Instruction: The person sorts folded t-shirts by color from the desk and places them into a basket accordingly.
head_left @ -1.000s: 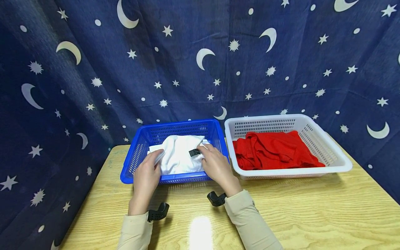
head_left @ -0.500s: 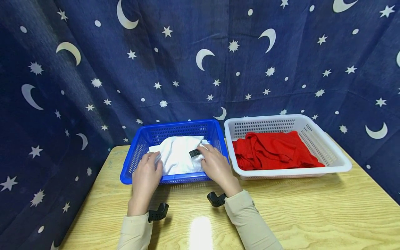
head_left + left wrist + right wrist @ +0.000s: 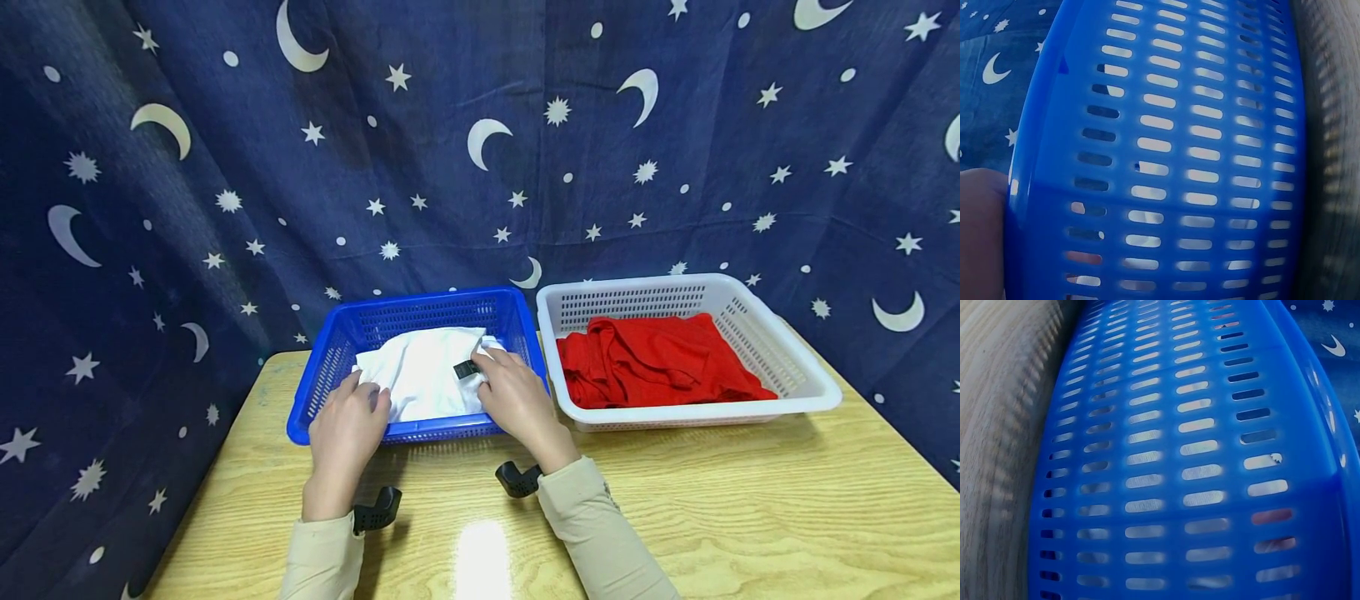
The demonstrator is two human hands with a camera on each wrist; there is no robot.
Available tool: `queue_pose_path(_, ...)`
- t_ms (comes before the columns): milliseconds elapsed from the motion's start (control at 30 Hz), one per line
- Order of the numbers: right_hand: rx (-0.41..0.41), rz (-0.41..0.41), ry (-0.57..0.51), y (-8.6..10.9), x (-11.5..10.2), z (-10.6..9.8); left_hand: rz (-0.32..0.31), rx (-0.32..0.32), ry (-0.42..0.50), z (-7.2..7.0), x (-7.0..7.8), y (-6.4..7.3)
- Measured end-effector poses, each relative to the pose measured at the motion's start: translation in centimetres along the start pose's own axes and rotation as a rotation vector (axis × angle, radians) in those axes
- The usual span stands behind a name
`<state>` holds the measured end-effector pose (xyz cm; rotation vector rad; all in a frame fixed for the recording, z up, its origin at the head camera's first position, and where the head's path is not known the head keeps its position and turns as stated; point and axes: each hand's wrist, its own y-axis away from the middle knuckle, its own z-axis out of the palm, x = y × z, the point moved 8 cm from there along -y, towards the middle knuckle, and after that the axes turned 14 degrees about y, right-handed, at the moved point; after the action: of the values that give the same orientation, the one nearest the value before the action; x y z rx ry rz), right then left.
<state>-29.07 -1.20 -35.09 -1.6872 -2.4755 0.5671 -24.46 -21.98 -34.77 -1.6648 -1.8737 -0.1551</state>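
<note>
A white garment [image 3: 420, 375] with a small black label [image 3: 466, 369] lies folded in the blue basket [image 3: 431, 430]. My left hand [image 3: 348, 429] reaches over the front left rim, fingers resting on the garment's left side and thumb held apart from them. At the right side my right hand [image 3: 517, 400] pinches the garment beside the label; its fingertips are partly hidden. Both wrist views mostly show the basket's slotted front wall [image 3: 1166, 156], with white cloth behind the slots.
A white basket [image 3: 697, 412] holding a crumpled red garment [image 3: 660, 362] stands right beside the blue one. Both are on a wooden table [image 3: 675, 500]. A dark blue curtain [image 3: 420, 167] with moons and stars hangs behind.
The left hand has let a raised fold of the white garment down and shifted slightly lower and left. My right hand has kept nearly the same place by the label.
</note>
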Motion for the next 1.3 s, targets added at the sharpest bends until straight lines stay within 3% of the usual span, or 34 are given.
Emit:
queue_pose_path(367, 0.048, -0.012, -0.005, -0.1, -0.3, -0.3, 0.046, -0.038, -0.045, 0.3, 0.0, 0.1)
queue_pose_path(667, 0.086, -0.009, -0.004, 0.0, -0.4, -0.8, -0.037, -0.099, -0.032, 0.7, -0.5, 0.1)
queue_pose_path(1100, 0.137, 0.009, 0.053, 0.1, 0.4, -0.6, -0.047, -0.234, -0.039, 2.6, -0.7, -0.8)
queue_pose_path(1300, 0.119, -0.02, 0.055, -0.4, 0.2, -0.3, -0.054, -0.318, -0.048, 3.0, -1.2, -1.5)
